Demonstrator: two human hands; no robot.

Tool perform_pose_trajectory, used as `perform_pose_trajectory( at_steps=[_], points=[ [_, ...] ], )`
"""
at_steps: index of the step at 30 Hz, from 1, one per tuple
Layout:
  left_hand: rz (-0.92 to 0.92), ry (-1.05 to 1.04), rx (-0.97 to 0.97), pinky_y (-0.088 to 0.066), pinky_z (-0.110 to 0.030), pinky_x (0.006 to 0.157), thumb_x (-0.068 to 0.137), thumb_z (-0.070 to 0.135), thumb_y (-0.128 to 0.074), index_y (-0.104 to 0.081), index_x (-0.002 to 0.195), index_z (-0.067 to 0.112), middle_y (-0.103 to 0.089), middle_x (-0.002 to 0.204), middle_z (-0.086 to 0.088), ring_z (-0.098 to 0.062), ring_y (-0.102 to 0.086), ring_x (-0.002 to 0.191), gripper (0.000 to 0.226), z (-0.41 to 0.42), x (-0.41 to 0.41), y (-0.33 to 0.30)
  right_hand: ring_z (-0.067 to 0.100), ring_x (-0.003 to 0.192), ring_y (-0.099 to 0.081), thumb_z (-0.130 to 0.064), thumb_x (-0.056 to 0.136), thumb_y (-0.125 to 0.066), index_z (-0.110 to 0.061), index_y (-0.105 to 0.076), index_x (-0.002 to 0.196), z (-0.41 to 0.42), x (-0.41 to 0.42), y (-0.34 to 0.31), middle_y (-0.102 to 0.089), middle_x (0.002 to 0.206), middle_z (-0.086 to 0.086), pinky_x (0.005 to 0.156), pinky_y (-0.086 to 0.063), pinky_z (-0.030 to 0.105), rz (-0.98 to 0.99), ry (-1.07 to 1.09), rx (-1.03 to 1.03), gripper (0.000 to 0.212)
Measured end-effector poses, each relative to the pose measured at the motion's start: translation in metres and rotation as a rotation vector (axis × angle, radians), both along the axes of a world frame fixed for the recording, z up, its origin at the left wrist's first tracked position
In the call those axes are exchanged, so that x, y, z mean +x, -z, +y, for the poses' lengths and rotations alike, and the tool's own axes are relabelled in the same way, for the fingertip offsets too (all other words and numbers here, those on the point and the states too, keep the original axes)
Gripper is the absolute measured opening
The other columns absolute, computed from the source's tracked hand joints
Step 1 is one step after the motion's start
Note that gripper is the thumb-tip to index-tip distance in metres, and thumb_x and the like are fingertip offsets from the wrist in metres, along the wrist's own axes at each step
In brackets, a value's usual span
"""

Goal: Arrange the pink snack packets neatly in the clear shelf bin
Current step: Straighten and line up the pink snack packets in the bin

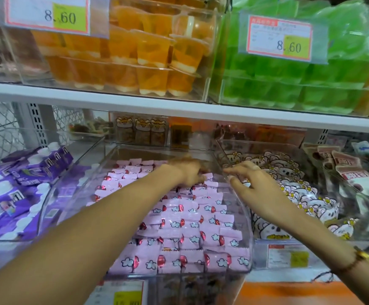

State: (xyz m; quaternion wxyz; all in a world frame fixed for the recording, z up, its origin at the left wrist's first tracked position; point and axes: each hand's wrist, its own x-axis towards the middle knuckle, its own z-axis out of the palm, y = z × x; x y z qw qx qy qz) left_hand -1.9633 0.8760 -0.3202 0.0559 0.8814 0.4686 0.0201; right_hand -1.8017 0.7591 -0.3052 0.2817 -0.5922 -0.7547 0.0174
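Reaching with both arms into one clear shelf bin on the lower shelf, I see pink snack packets filling it in rough rows, too many to count; most lie flat, long axis left to right; my left hand rests on the packets near the back, fingers curled down among them, though I cannot tell if it grips one; my right hand hovers at the bin's right wall, fingers spread and holding nothing; a purple-packet bin sits to the left, a bear-packet bin to the right.

Head camera looks forward and down, close over the clear bin on the shelf.
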Motion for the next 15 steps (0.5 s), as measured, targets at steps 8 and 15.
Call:
perform_pose_trajectory(
  at_steps=[8, 15],
  points=[
    [-0.305, -0.125, 0.511, -0.039, -0.025, 0.06, 0.093, 0.038, -0.052, -0.059, 0.109, 0.029, -0.06, 0.106, 0.011, -0.009, -0.053, 0.085, 0.021, -0.098, -0.075, -0.033, 0.007, 0.072, -0.057, -0.039, 0.091, -0.052, -0.019, -0.066, 0.11, -0.025, 0.0, -0.018, -0.064, 0.088, -0.005, 0.064, -0.045, 0.028, -0.206, 0.027, -0.07, 0.031],
    [-0.065, -0.575, 0.257, -0.05, -0.037, 0.082, 0.089, 0.049, -0.051, -0.055, 0.112, 0.025, -0.066, 0.108, -0.001, -0.029, -0.062, 0.102, 0.034, -0.169, -0.185, -0.043, 0.02, 0.077, -0.058, -0.038, 0.089, -0.057, -0.007, -0.054, 0.111, -0.027, -0.024, -0.03, -0.062, 0.088, 0.005, 0.064, -0.044, 0.028, -0.336, 0.13, -0.353, 0.038]
  ],
)
